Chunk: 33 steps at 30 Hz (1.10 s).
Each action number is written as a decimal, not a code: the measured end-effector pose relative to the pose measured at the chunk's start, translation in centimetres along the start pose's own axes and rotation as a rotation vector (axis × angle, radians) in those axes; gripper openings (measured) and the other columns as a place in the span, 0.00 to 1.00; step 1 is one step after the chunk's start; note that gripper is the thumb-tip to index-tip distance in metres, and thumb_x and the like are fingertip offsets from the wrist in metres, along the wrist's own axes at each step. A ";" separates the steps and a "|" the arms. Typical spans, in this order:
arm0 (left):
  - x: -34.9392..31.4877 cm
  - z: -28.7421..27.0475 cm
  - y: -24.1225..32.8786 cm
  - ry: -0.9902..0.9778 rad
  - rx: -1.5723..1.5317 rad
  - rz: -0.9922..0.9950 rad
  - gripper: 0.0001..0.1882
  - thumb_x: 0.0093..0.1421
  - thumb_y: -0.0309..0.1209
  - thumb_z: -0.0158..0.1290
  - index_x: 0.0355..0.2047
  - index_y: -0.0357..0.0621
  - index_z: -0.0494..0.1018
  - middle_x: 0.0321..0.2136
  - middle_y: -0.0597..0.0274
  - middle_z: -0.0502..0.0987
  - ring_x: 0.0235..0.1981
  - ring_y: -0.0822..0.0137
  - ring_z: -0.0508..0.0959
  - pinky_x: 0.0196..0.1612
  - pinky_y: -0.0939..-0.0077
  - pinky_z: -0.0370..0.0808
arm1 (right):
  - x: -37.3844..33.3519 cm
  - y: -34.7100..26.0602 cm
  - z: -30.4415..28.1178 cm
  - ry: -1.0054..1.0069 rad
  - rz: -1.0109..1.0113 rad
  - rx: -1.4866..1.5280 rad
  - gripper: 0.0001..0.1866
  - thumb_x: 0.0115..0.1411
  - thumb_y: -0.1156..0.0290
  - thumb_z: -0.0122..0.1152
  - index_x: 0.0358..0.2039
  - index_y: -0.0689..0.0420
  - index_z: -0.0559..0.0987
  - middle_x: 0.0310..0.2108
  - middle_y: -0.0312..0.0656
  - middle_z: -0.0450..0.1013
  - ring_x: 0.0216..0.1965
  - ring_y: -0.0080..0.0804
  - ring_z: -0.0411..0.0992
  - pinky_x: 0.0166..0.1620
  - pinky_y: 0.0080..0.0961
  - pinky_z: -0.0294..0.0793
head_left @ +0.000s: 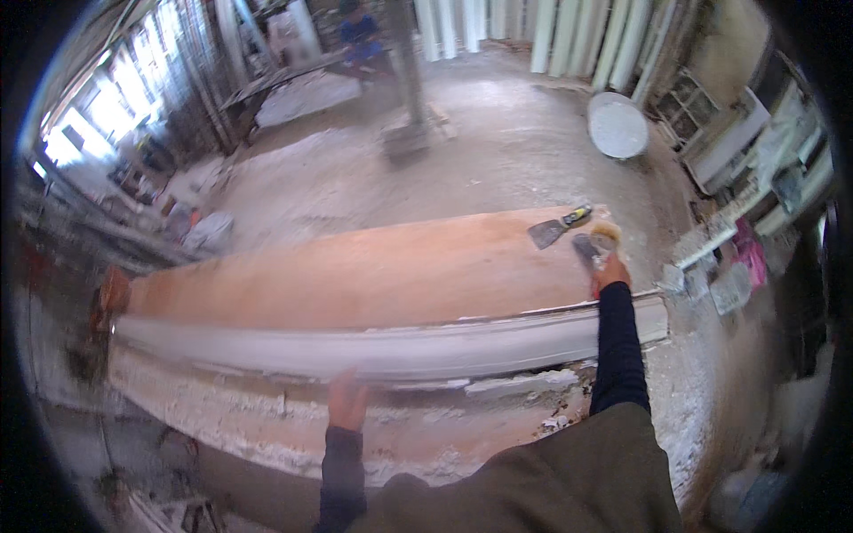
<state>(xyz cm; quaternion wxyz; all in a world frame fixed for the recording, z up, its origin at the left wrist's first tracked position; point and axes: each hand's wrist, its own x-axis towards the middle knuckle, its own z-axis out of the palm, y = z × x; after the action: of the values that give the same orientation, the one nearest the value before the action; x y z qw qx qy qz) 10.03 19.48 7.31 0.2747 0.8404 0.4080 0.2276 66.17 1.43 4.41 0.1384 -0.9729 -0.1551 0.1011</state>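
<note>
A long white plaster moulding (391, 352) lies lengthwise across the bench, in front of an orange-brown board (355, 266). My left hand (346, 401), smeared by motion, is at the moulding's near edge with its fingers stretched out and nothing in them. At the board's right end, my right hand (611, 270) closes round a brush with pale yellowish bristles (606, 233); its handle is hidden by the hand. Right beside these fingers is a grey scraper blade (585, 249), with a bit of red below it. Another scraper (558, 227), with a dark, yellow-marked handle, lies just to the left.
Crusted plaster and crumbs (555, 423) cover the bench's near ledge. Beyond the board a post (409, 80) rises from the dusty floor. A white round tub (617, 125) stands far right, near plastic bags (730, 286). White mouldings (577, 40) lean at the back; a person in blue (360, 35) is far off.
</note>
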 end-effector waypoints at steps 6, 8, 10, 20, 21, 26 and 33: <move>-4.1 1.4 -3.6 0.004 -0.572 -0.190 0.21 0.48 0.25 0.52 0.45 0.42 0.66 0.41 0.56 0.69 0.42 0.61 0.69 0.43 0.72 0.67 | -0.8 0.9 -3.6 0.134 0.035 0.303 0.22 0.43 0.61 0.57 0.38 0.60 0.69 0.28 0.51 0.71 0.23 0.37 0.73 0.25 0.32 0.71; -3.3 0.5 -0.1 -0.085 -0.696 -0.231 0.20 0.51 0.27 0.51 0.46 0.45 0.65 0.41 0.58 0.70 0.41 0.64 0.69 0.42 0.73 0.67 | -4.9 -1.0 -6.7 0.120 -0.122 0.444 0.23 0.43 0.63 0.54 0.36 0.68 0.71 0.26 0.52 0.71 0.31 0.38 0.72 0.34 0.31 0.68; -3.7 1.5 1.4 -0.270 -0.984 -0.390 0.21 0.55 0.35 0.48 0.49 0.49 0.63 0.42 0.58 0.69 0.42 0.65 0.69 0.43 0.73 0.67 | -7.3 -0.5 -4.8 -0.024 -0.352 0.635 0.22 0.46 0.72 0.52 0.42 0.67 0.64 0.21 0.46 0.69 0.22 0.33 0.71 0.24 0.26 0.70; -10.9 0.5 0.8 -0.127 -1.092 -0.639 0.16 0.57 0.46 0.41 0.32 0.45 0.64 0.21 0.63 0.68 0.19 0.70 0.72 0.17 0.77 0.71 | -46.4 -20.6 8.5 -0.737 -0.655 0.708 0.23 0.43 0.67 0.63 0.37 0.62 0.66 0.23 0.39 0.67 0.22 0.28 0.67 0.27 0.27 0.69; -11.6 -2.4 -0.1 -0.115 -1.256 -0.824 0.16 0.57 0.44 0.42 0.33 0.44 0.64 0.20 0.63 0.68 0.18 0.71 0.72 0.16 0.79 0.70 | -48.2 -22.4 7.4 -0.776 -0.712 0.592 0.23 0.44 0.66 0.63 0.38 0.62 0.66 0.22 0.40 0.67 0.22 0.27 0.67 0.27 0.26 0.68; -18.8 -5.2 -17.1 -0.404 -1.250 -0.889 0.12 0.54 0.36 0.44 0.36 0.43 0.66 0.18 0.64 0.67 0.11 0.74 0.65 0.11 0.81 0.63 | -51.2 -23.8 11.0 -0.394 -1.189 0.419 0.23 0.45 0.55 0.61 0.37 0.57 0.69 0.18 0.43 0.68 0.22 0.30 0.71 0.23 0.27 0.68; -21.7 -16.0 -21.8 -0.243 -0.868 -0.801 0.12 0.57 0.37 0.41 0.28 0.43 0.69 0.16 0.66 0.66 0.06 0.75 0.61 0.07 0.80 0.55 | -46.6 -26.5 10.8 -0.077 -1.044 -0.024 0.16 0.47 0.55 0.57 0.33 0.50 0.71 0.26 0.40 0.72 0.29 0.39 0.71 0.30 0.35 0.69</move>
<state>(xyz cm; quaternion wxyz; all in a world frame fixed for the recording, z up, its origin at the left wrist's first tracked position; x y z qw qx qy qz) -24.08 17.56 1.68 0.7018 0.4525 0.5281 0.1545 12.91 12.81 9.41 0.1536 -0.7633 -0.6254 0.0524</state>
